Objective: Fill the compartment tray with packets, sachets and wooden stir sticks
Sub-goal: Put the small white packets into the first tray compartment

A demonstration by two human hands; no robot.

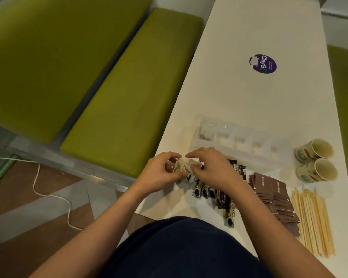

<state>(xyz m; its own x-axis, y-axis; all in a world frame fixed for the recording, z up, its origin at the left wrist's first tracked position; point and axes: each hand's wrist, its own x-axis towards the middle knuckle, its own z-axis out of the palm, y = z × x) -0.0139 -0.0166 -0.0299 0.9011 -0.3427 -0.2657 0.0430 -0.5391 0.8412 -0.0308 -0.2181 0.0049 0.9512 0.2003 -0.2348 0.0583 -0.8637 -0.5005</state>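
A clear plastic compartment tray (237, 135) lies across the white table, just beyond my hands. My left hand (161, 172) and my right hand (211, 167) both pinch a bunch of cream-coloured sachets (182, 165) held between them at the table's left edge. Dark coffee stick packets (215, 195) lie under and beside my right wrist. To their right sits a pile of brown sugar packets (275, 197). Wooden stir sticks (311, 219) lie in a bundle at the far right.
Two paper cups (317, 161) lie on their sides right of the tray. A purple round sticker (263, 64) marks the table farther off. Green bench cushions (117, 87) run along the left, and a white cable (48, 194) trails on the floor.
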